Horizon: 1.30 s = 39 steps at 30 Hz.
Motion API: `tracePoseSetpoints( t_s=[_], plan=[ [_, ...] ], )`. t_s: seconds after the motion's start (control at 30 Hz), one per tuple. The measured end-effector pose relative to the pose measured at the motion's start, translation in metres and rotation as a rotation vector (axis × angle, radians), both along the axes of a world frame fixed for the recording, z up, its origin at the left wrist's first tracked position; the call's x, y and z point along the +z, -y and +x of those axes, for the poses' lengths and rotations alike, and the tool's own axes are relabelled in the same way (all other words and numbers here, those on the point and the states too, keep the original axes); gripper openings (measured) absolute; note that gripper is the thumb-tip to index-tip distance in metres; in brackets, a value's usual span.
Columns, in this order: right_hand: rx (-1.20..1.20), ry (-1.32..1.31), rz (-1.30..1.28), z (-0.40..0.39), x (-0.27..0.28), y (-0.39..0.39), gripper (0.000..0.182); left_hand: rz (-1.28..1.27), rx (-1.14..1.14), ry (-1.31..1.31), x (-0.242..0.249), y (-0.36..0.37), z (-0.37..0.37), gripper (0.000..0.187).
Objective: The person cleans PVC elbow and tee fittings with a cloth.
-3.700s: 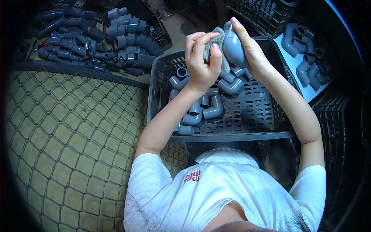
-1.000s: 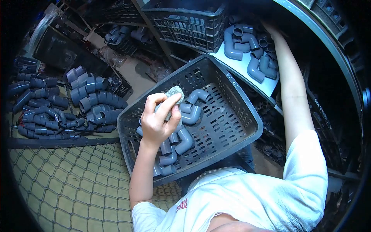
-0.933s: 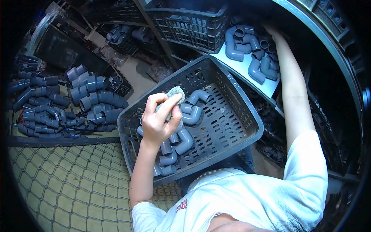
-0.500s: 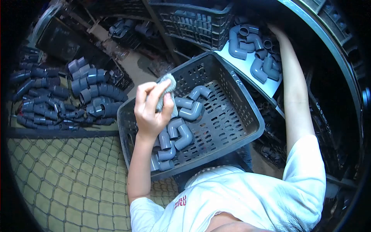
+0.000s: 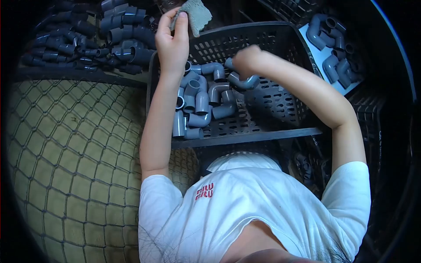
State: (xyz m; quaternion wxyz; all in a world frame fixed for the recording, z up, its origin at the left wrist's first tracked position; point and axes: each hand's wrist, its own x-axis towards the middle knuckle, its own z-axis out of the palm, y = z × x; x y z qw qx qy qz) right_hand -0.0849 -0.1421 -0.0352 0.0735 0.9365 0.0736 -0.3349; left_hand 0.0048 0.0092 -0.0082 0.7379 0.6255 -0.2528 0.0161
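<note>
On the left, beyond the wire mesh (image 5: pixel 74 153), lies a pile (image 5: pixel 87 39) of grey pipe fittings on the floor, well apart from the hands. The left hand (image 5: pixel 172 41) is raised over the far rim of the crate (image 5: pixel 245 136), fingers pinched shut on a grey cloth (image 5: pixel 193 14), which hangs clear of everything. Below it, inside the crate, more elbows (image 5: pixel 197 107) lie heaped against the left wall. The right hand (image 5: pixel 245 61) is down in the crate with its fingers curled around one elbow (image 5: pixel 245 82); whether the grip is fully closed cannot be told, since the knuckles hide it. To do this well, I judge the right hand should take that elbow by its outer bend, lift it free of its neighbours without dragging them, and turn an open end toward the cloth. Further right, a white board (image 5: pixel 326 57) carries separate elbows (image 5: pixel 326 37).
</note>
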Motion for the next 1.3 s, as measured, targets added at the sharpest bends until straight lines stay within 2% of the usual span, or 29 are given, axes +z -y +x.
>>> tracePoseSetpoints(
  t_s=[0.03,0.07,0.13,0.17,0.27,0.33,0.37,0.43,0.53,0.57,0.63,0.67,0.73,0.77,0.8,0.87,0.93,0.97,1.07,1.17,1.2,1.3],
  plan=[
    [-0.004,-0.029,0.098,-0.008,-0.017,0.0,0.05,-0.018,-0.056,-0.128,0.004,-0.002,-0.007,0.023],
    [0.057,-0.135,0.171,-0.01,-0.033,0.004,0.058,0.032,-0.069,-0.063,-0.005,-0.006,0.0,0.025],
    [0.048,0.032,0.244,-0.018,-0.062,0.014,0.065,0.19,0.035,0.173,-0.014,-0.009,0.008,0.025],
    [0.057,0.026,0.254,-0.021,-0.072,0.015,0.065,0.142,0.061,0.189,-0.013,-0.008,0.004,0.026],
    [0.069,0.153,0.189,-0.032,-0.084,0.012,0.071,0.144,0.026,0.219,-0.015,-0.005,0.006,0.026],
    [0.078,0.28,0.034,-0.043,-0.097,0.001,0.055,0.14,0.045,0.243,-0.014,-0.002,0.009,0.025],
    [0.147,0.338,0.013,-0.047,-0.105,0.005,0.064,0.158,0.048,0.24,-0.015,-0.003,0.012,0.025],
    [0.191,0.264,0.056,-0.044,-0.086,0.01,0.072,0.179,0.051,0.231,-0.011,-0.005,0.012,0.025],
    [-0.055,0.231,0.162,-0.04,-0.064,0.006,0.078,0.161,0.067,0.188,-0.007,-0.007,0.011,0.026],
    [-0.039,0.247,0.159,-0.039,-0.063,0.004,0.078,0.139,0.06,0.165,-0.007,-0.007,0.009,0.026],
    [-0.209,0.278,0.287,-0.035,-0.062,0.003,0.076,0.172,0.103,0.159,-0.006,-0.01,0.008,0.025],
    [-0.195,0.292,0.287,-0.028,-0.06,0.007,0.076,0.172,0.113,0.137,-0.008,-0.01,0.009,0.025],
    [-0.413,0.112,0.664,-0.017,-0.038,0.011,0.07,0.198,0.212,0.254,-0.004,-0.011,0.005,0.022],
    [-0.422,0.109,0.894,-0.018,-0.019,0.017,0.067,0.212,0.216,0.208,-0.003,-0.013,0.006,0.022],
    [-0.472,-0.039,1.081,-0.016,0.002,0.019,0.063,0.225,0.216,0.16,-0.002,-0.014,0.005,0.022],
    [-0.673,-0.019,1.627,-0.019,0.021,0.018,0.062,0.202,0.275,0.247,0.008,-0.014,-0.001,0.021],
    [-0.782,0.063,1.901,-0.022,0.051,0.02,0.064,0.173,0.327,0.333,0.019,-0.011,-0.006,0.021],
    [-0.771,0.109,2.001,-0.019,0.057,0.023,0.07,0.256,0.389,0.469,0.023,-0.01,-0.01,0.02],
    [-1.036,0.353,1.963,-0.017,0.054,0.028,0.067,0.437,0.457,0.753,0.028,-0.003,-0.028,0.02],
    [-1.145,0.382,1.944,-0.019,0.041,0.018,0.058,0.453,0.342,0.901,0.018,0.012,-0.041,0.02],
    [-1.091,0.333,1.906,-0.018,0.041,0.012,0.054,0.509,0.362,0.968,0.016,0.014,-0.041,0.021],
    [-0.908,0.162,2.076,-0.028,0.043,0.002,0.057,0.617,0.54,0.944,0.019,0.01,-0.024,0.02]
  ],
)
